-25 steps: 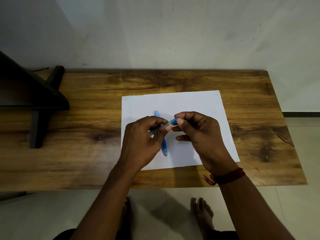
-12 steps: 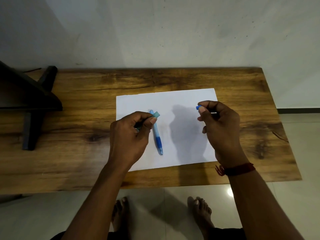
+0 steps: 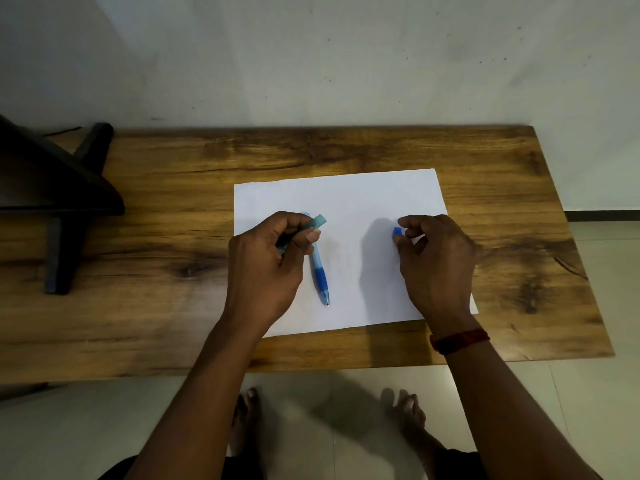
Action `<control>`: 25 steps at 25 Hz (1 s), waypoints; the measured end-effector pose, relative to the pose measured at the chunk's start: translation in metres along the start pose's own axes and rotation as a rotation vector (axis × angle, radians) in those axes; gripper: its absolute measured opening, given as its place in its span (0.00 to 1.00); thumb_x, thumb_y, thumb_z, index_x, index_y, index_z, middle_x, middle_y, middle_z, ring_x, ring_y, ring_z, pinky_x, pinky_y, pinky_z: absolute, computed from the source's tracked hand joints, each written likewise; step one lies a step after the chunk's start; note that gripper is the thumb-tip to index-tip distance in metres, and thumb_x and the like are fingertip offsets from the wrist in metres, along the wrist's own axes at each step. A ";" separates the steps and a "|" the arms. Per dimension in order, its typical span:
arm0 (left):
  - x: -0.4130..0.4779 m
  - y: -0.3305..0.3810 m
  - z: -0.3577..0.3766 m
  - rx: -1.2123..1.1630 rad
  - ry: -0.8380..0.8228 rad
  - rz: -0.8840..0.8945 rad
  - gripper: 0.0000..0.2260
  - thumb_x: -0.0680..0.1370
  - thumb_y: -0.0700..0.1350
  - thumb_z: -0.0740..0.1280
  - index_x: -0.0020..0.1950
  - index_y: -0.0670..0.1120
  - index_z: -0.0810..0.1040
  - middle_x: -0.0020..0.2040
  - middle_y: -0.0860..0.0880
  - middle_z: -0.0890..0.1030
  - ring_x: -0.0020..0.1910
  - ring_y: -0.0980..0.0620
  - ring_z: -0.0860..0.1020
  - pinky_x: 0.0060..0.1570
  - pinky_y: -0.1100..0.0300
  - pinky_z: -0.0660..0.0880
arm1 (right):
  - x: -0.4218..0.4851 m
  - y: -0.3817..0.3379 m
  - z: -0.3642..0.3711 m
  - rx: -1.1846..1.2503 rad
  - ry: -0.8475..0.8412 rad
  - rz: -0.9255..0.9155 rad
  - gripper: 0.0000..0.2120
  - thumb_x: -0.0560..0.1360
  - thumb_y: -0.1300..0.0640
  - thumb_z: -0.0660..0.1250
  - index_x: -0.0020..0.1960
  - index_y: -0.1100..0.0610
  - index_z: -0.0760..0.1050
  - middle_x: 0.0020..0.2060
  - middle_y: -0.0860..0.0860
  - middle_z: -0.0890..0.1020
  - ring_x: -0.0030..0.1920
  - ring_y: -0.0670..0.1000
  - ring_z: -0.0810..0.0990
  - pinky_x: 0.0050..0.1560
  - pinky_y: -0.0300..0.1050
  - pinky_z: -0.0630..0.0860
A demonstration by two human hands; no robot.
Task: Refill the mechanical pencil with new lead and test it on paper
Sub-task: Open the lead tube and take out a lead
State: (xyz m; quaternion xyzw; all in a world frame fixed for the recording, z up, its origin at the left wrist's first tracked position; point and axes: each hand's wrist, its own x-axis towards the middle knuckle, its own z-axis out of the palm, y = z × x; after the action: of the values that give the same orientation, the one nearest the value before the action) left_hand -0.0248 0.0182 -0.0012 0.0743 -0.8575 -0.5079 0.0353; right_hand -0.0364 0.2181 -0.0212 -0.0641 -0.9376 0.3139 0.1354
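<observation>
A white sheet of paper (image 3: 349, 199) lies on the wooden table (image 3: 173, 216). On it rests a blue mechanical pencil (image 3: 320, 275), tip toward me, its far end hidden behind my left hand (image 3: 266, 268). That hand is closed around a teal lead case (image 3: 317, 221), whose open end sticks out past my thumb, up and to the right. My right hand (image 3: 436, 261) hovers over the right half of the paper and pinches a small blue cap (image 3: 398, 231) between thumb and fingertips.
A dark wooden stand (image 3: 65, 188) occupies the table's left end. A pale wall runs behind the table. My bare feet (image 3: 405, 414) are on the tiled floor below the table's near edge. A red band circles my right wrist.
My right hand pulled the blue cap off the lead case and moved away to the right. The left hand kept the case and shifted slightly left, uncovering the pencil on the paper.
</observation>
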 end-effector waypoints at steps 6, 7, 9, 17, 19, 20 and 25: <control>-0.003 0.006 0.004 0.133 -0.051 0.089 0.09 0.76 0.44 0.68 0.55 0.45 0.80 0.53 0.50 0.81 0.49 0.56 0.77 0.51 0.69 0.73 | -0.021 -0.050 0.005 0.459 -0.119 0.059 0.12 0.74 0.51 0.69 0.54 0.55 0.82 0.47 0.44 0.83 0.43 0.43 0.83 0.40 0.30 0.78; -0.003 0.007 0.004 0.166 -0.069 0.109 0.09 0.76 0.43 0.68 0.55 0.44 0.80 0.54 0.48 0.81 0.49 0.56 0.76 0.51 0.70 0.71 | -0.023 -0.057 0.006 0.600 -0.182 0.156 0.12 0.75 0.51 0.68 0.55 0.54 0.81 0.47 0.43 0.83 0.44 0.44 0.84 0.39 0.33 0.80; -0.002 0.008 0.005 0.202 -0.083 0.135 0.09 0.76 0.42 0.68 0.55 0.43 0.81 0.54 0.46 0.80 0.49 0.56 0.74 0.50 0.72 0.69 | -0.021 -0.064 0.006 0.746 -0.235 0.285 0.08 0.75 0.54 0.68 0.53 0.53 0.81 0.44 0.44 0.84 0.44 0.45 0.85 0.39 0.35 0.80; -0.004 0.016 0.002 0.205 -0.090 0.217 0.14 0.73 0.42 0.71 0.58 0.45 0.81 0.49 0.47 0.78 0.42 0.58 0.74 0.43 0.79 0.71 | -0.010 -0.063 -0.012 0.906 -0.347 0.566 0.04 0.73 0.62 0.71 0.45 0.56 0.83 0.41 0.54 0.86 0.42 0.54 0.86 0.45 0.41 0.82; -0.003 0.019 0.000 0.081 -0.029 0.206 0.16 0.72 0.43 0.72 0.60 0.49 0.80 0.49 0.51 0.79 0.44 0.59 0.77 0.46 0.77 0.73 | -0.010 -0.063 -0.014 1.014 -0.419 0.672 0.04 0.73 0.64 0.70 0.46 0.59 0.83 0.41 0.57 0.86 0.41 0.55 0.86 0.46 0.42 0.82; -0.003 0.020 -0.001 0.004 0.008 0.174 0.18 0.72 0.44 0.73 0.61 0.51 0.79 0.48 0.53 0.80 0.45 0.59 0.79 0.46 0.75 0.74 | -0.011 -0.064 -0.014 1.082 -0.458 0.730 0.05 0.73 0.64 0.69 0.47 0.61 0.83 0.42 0.58 0.86 0.41 0.55 0.86 0.46 0.43 0.83; 0.001 0.028 0.002 -0.312 0.138 0.020 0.17 0.69 0.44 0.75 0.56 0.56 0.79 0.47 0.54 0.84 0.47 0.56 0.82 0.44 0.69 0.78 | -0.013 -0.065 -0.010 1.342 -0.548 0.950 0.06 0.74 0.66 0.67 0.47 0.62 0.83 0.44 0.60 0.86 0.42 0.56 0.86 0.44 0.44 0.83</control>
State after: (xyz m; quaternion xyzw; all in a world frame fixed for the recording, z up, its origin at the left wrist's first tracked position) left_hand -0.0283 0.0331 0.0227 0.0943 -0.7645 -0.6281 0.1102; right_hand -0.0234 0.1696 0.0235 -0.2775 -0.4276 0.8286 -0.2314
